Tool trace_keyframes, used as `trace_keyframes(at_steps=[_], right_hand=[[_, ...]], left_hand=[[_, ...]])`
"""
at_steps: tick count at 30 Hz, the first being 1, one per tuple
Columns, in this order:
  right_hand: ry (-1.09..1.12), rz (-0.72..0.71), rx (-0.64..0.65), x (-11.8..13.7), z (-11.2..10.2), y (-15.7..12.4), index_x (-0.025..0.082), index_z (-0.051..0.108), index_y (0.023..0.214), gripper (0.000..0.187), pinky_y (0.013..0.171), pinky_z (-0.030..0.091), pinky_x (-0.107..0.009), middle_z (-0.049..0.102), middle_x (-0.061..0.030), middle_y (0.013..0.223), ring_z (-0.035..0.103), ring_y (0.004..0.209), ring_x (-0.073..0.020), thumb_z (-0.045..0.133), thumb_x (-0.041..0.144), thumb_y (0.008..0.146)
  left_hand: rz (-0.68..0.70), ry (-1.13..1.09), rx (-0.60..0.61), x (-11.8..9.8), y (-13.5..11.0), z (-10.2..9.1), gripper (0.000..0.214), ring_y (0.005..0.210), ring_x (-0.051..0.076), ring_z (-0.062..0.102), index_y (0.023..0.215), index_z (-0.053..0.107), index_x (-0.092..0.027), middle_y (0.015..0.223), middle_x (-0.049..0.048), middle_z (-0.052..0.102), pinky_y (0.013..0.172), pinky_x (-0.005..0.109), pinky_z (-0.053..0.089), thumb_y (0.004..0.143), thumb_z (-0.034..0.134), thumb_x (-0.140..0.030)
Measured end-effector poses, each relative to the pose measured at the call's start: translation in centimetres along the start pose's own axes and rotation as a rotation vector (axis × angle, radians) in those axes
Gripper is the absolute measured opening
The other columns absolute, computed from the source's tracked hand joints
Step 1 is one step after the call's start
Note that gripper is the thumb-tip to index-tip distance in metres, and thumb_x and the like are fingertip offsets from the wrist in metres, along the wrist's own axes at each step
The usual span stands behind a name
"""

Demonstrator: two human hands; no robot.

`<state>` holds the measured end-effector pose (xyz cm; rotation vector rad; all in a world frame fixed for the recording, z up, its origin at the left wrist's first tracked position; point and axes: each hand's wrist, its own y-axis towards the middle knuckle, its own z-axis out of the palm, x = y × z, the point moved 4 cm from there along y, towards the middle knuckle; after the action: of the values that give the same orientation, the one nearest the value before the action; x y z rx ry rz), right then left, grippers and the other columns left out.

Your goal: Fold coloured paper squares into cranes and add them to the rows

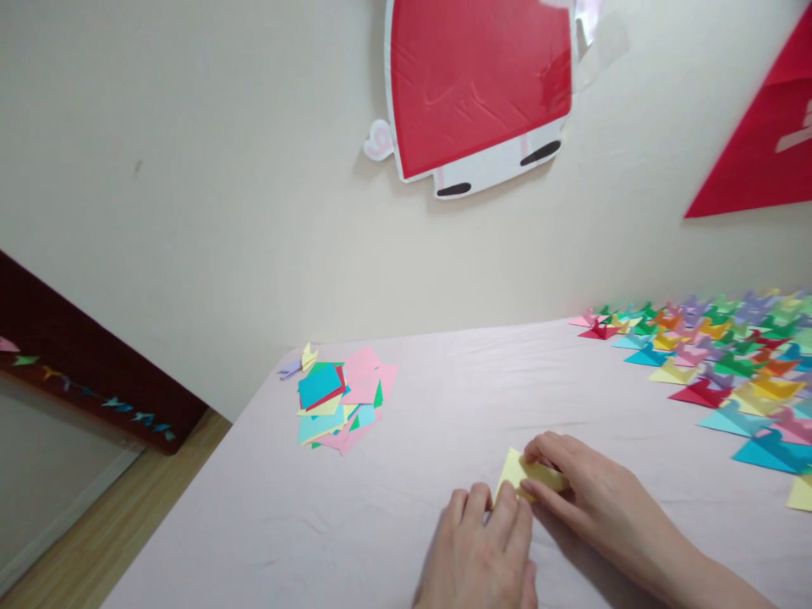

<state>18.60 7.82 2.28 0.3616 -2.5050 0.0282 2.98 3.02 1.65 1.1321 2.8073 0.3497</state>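
A small yellow paper [517, 470], partly folded, lies on the pale pink table [266, 516] near its front edge. My left hand [482, 545] rests knuckles up with its fingertips pressing the paper's near left edge. My right hand [587, 486] comes in from the right, fingers curled over the paper's right side and pinching a fold. Much of the paper is hidden under my fingers.
A loose stack of coloured paper squares [339, 393] lies at the table's far left, with a tiny folded yellow and purple piece [299, 362] beside it. Several folded paper cranes [723, 359] cover the right side. The wall carries red decorations [479, 85]. Wooden floor [101, 529] lies at left.
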Motion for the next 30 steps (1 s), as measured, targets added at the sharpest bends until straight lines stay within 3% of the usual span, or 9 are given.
trace_keyframes(at_steps=[10,17,25,30], right_hand=[[-0.048,-0.060,-0.098,-0.3,0.7,-0.9,0.023,0.057,0.100,0.015,0.080,0.042,-0.041,0.063,-0.0071,0.099,0.056,0.093,-0.0264,0.057,0.028,0.085],[-0.043,-0.035,-0.143,-2.5,-0.1,-1.5,0.023,0.057,0.101,0.016,0.079,0.041,-0.041,0.064,-0.0082,0.100,0.056,0.092,-0.0267,0.052,0.029,0.086],[-0.020,-0.004,-0.160,-4.4,-0.9,-2.1,0.025,0.058,0.104,0.020,0.083,0.043,-0.043,0.065,-0.0080,0.104,0.056,0.095,-0.0272,0.048,0.028,0.087],[0.047,0.012,-0.125,-4.5,-1.3,-1.7,0.024,0.060,0.102,0.021,0.082,0.044,-0.044,0.066,-0.0084,0.101,0.057,0.092,-0.0269,0.047,0.027,0.085]], left_hand=[[-0.003,0.031,0.032,-0.1,0.1,-0.4,0.045,0.098,0.023,0.055,0.126,0.059,-0.013,0.132,0.0046,0.061,0.080,0.037,0.049,0.093,0.054,-0.043],[-0.059,0.109,-0.139,0.3,-1.2,-0.9,0.042,0.098,0.025,0.058,0.110,0.067,-0.013,0.114,0.0075,0.070,0.083,0.037,0.046,0.090,0.057,-0.048],[-0.067,0.168,-0.277,0.7,-3.1,-0.3,0.039,0.101,0.025,0.060,0.107,0.068,-0.014,0.112,0.0076,0.071,0.086,0.038,0.044,0.091,0.054,-0.048],[-0.085,0.129,-0.181,1.3,-3.8,-0.3,0.043,0.105,0.027,0.060,0.112,0.068,-0.015,0.117,0.0083,0.070,0.088,0.039,0.045,0.090,0.057,-0.050]])
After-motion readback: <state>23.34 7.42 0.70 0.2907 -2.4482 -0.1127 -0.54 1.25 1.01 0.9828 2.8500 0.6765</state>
